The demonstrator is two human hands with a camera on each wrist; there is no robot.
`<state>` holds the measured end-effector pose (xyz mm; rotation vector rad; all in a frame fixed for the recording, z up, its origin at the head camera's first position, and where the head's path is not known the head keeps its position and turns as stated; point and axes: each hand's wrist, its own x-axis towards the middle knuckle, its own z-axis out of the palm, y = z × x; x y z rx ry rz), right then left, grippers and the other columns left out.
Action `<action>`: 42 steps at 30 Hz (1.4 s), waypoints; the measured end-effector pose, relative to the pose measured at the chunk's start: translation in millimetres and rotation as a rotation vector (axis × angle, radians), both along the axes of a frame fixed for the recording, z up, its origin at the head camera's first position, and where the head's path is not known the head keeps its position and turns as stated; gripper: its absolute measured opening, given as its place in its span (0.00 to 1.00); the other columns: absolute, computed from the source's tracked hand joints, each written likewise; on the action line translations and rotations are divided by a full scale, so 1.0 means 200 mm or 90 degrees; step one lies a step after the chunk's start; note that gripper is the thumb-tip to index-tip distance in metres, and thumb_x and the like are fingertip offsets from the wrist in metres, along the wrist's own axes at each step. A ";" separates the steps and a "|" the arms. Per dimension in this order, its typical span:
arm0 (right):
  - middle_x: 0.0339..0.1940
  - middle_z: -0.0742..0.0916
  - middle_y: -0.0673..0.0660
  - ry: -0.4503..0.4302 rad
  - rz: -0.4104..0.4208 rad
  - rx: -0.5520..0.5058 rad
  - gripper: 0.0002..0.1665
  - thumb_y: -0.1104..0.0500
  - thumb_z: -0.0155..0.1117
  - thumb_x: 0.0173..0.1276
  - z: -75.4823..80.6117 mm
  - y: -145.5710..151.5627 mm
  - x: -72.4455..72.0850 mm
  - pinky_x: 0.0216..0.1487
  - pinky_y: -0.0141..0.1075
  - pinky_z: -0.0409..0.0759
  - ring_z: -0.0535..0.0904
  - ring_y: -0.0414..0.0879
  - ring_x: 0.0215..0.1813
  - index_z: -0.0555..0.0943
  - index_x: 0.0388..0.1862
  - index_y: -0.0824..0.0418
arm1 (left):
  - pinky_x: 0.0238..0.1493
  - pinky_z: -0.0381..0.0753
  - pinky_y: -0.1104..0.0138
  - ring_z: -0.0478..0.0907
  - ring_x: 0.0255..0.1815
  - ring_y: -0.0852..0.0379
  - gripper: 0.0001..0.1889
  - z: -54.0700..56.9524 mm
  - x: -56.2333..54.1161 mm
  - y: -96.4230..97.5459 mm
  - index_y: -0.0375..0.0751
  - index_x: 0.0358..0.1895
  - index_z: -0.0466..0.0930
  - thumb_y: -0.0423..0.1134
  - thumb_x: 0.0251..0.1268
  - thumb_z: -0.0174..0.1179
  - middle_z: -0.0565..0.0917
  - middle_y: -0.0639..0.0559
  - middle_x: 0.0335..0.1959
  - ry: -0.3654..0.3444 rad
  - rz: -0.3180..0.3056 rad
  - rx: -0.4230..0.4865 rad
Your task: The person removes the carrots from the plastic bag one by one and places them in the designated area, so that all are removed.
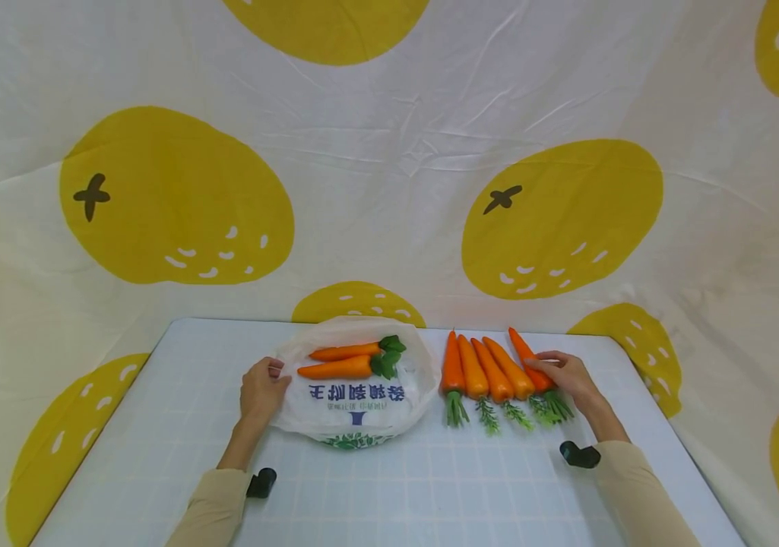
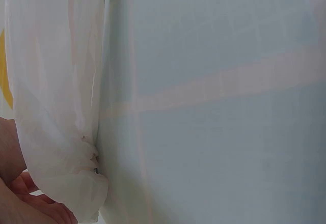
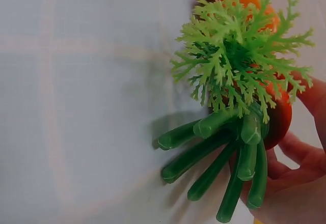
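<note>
A white plastic bag with dark blue print is spread on the table. Two orange carrots with leafy green tops, the upper carrot and the lower carrot, lie within its outline. My left hand grips the bag's left edge between thumb and curled fingers; the left wrist view shows the bag's side bunched there. To the right, my right hand holds the rightmost carrot near its green top. In the right wrist view, thick green stems hide part of that grip.
Several other carrots stand in a row left of the held one, tops toward me, the leftmost carrot close to the bag. The pale checked table ends at a fruit-print cloth behind.
</note>
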<state>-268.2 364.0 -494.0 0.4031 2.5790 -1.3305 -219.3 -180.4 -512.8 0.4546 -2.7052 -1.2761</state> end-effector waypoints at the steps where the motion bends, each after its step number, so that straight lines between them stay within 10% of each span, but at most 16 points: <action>1: 0.71 0.72 0.73 -0.002 -0.002 0.006 0.45 0.36 0.65 0.71 0.00 0.00 0.00 0.72 0.58 0.66 0.69 0.64 0.66 0.71 0.70 0.70 | 0.54 0.80 0.47 0.78 0.46 0.36 0.12 0.00 0.00 0.00 0.26 0.53 0.76 0.29 0.71 0.61 0.81 0.29 0.48 -0.001 0.000 0.000; 26: 0.60 0.80 0.74 0.052 0.092 0.122 0.43 0.37 0.64 0.72 0.01 -0.03 0.03 0.61 0.54 0.79 0.77 0.65 0.59 0.74 0.65 0.72 | 0.54 0.81 0.47 0.79 0.46 0.37 0.13 0.02 0.01 0.01 0.26 0.53 0.77 0.30 0.70 0.63 0.81 0.29 0.47 0.006 0.006 -0.009; 42: 0.57 0.84 0.71 0.260 0.055 0.099 0.26 0.52 0.63 0.77 0.11 -0.14 0.04 0.64 0.56 0.77 0.80 0.64 0.59 0.77 0.63 0.70 | 0.51 0.80 0.48 0.80 0.46 0.37 0.12 0.06 0.01 0.00 0.27 0.51 0.78 0.31 0.70 0.63 0.82 0.30 0.45 0.039 0.003 -0.017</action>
